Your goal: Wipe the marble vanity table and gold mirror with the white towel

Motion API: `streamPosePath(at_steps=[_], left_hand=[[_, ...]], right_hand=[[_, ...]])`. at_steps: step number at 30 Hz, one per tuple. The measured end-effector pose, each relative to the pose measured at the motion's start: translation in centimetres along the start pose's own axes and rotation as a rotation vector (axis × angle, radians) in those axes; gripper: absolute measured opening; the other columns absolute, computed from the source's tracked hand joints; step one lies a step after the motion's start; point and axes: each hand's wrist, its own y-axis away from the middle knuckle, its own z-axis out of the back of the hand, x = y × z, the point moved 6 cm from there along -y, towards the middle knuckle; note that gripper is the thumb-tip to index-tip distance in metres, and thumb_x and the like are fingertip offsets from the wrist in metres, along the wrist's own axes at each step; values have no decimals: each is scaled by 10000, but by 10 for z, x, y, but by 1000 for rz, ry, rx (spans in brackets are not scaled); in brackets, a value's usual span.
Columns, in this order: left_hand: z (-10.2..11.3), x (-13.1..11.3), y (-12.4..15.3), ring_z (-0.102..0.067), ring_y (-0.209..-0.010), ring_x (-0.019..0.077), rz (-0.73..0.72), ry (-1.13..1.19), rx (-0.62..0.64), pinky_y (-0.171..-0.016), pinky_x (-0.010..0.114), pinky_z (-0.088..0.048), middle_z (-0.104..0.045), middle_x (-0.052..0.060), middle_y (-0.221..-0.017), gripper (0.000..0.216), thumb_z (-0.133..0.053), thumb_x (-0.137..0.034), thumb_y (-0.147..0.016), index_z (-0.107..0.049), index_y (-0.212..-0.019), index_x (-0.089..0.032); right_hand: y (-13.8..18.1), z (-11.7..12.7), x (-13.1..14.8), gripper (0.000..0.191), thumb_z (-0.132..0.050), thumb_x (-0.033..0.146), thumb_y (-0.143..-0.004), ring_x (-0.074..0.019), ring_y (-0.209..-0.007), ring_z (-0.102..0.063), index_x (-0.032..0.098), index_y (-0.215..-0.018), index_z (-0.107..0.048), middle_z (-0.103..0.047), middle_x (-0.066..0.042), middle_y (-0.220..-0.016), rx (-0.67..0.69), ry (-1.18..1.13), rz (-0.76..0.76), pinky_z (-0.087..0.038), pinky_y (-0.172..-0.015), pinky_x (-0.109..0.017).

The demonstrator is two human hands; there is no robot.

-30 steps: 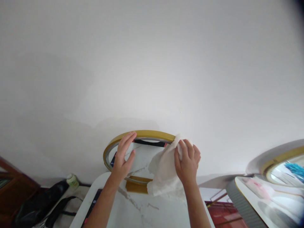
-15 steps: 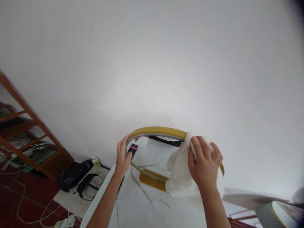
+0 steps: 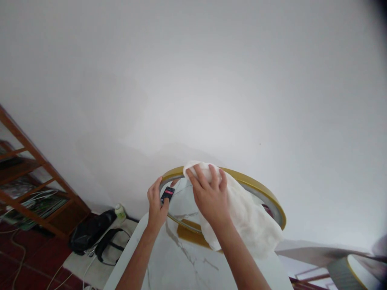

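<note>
A round tabletop mirror [image 3: 260,186] with a gold rim stands on a gold base [image 3: 192,235], tilted back. My left hand [image 3: 157,203] grips its left edge, thumb in front and fingers around the rim. My right hand [image 3: 211,193] holds a white cloth [image 3: 250,225] over the top of the rim, left of the middle. Its fingers bend over the cloth, which drapes down to the right across much of the glass. Beside my left thumb, a dark phone [image 3: 168,193] with a red band shows within the rim; I cannot tell whether it is a reflection.
The mirror stands on a white marble-patterned table [image 3: 169,266] by a white wall [image 3: 193,80]. At left are a wooden shelf [image 3: 45,169], a black bag [image 3: 90,231], a small bottle [image 3: 120,211] and cables on red tiles. A grey cylindrical object [image 3: 343,272] stands at lower right.
My right hand has moved left along the top rim with the cloth, uncovering the rim's right side. My left hand keeps its hold on the left edge.
</note>
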Motion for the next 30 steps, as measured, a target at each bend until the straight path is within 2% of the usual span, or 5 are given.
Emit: streamPosePath(at_steps=[11, 15, 19, 21, 30], left_hand=[[-2, 5, 1, -329, -1254, 255, -8, -16, 26, -1069, 487, -254, -360, 92, -1340, 627, -467, -241, -823, -247, -1410, -242], [-3, 3, 0, -331, -1256, 251, 1, 2, 41, -1083, 488, -239, -362, 81, -1341, 636, -478, -216, -805, -265, -1403, -256], [-3, 0, 1, -324, -1267, 234, 38, 22, 21, -1099, 466, -225, -365, 74, -1338, 653, -446, -135, -779, -275, -1398, -252], [-4, -2, 1, -316, -1274, 231, 44, 28, 24, -1100, 464, -225, -362, 72, -1350, 658, -446, -127, -775, -275, -1397, -253], [-6, 12, 4, -335, -1257, 252, -38, -5, 51, -1062, 491, -267, -371, 92, -1353, 589, -466, -303, -848, -265, -1399, -248]], right_hand=[[1, -20, 48, 486, -462, 215, -900, -279, -1248, -360, 222, -1374, -355, -384, -49, -1417, -5, -159, 210, -383, -993, -474], [6, -26, 43, 533, -438, 162, -891, -277, -1201, -415, 251, -1400, -308, -393, -46, -1412, -33, -235, 74, -444, -915, -460], [6, -22, 27, 559, -396, 133, -884, -302, -1173, -419, 242, -1419, -275, -379, -63, -1418, -86, -196, -124, -431, -902, -484], [3, -22, 26, 560, -404, 135, -878, -309, -1165, -417, 232, -1416, -284, -377, -67, -1418, -74, -201, -139, -425, -903, -486], [-1, -56, 68, 520, -509, 177, -860, -282, -1122, -449, 171, -1362, -373, -405, -76, -1397, 47, -242, 95, -447, -891, -439]])
